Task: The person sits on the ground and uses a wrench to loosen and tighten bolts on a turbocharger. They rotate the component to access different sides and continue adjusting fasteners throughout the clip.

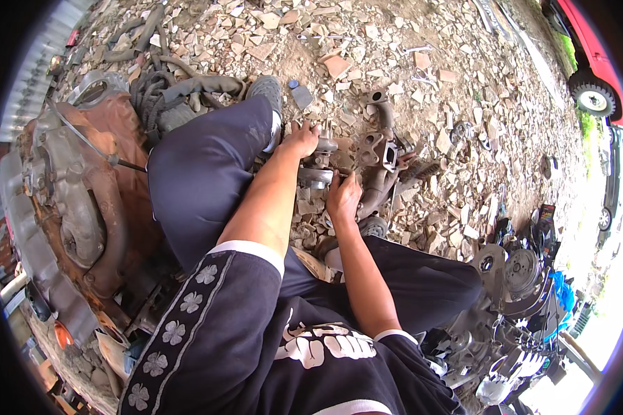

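sitting on rubble ground [464,62] strewn with broken stone, legs spread around a cast metal manifold [381,155] with a rounded turbo-like housing [317,169] bolted at its near end. manifold lying on the stones just ahead of the knees, its flanged ports turned up and to the right.

left hand [301,138] closed over the top of the rounded housing, steadying it. right hand [342,197] pressed against the lower side of the same housing, fingers curled, apparently pinching something small; too tiny to tell whether a tool or a fastener.

judging by look: heavy, rigid cast iron, rusty and rough rather than slick, so little risk of slipping but hard edges at the flanges. not fragile, though awkward and unbalanced because of the curved pipes. best taken by the thick pipe bends or the flange necks, both hands, close to the body.

to the left, a large rusty engine casing [76,200] and black hoses [152,90]; to the lower right, a heap of bright metal parts [505,277]; a red vehicle [595,62] at the upper right edge.
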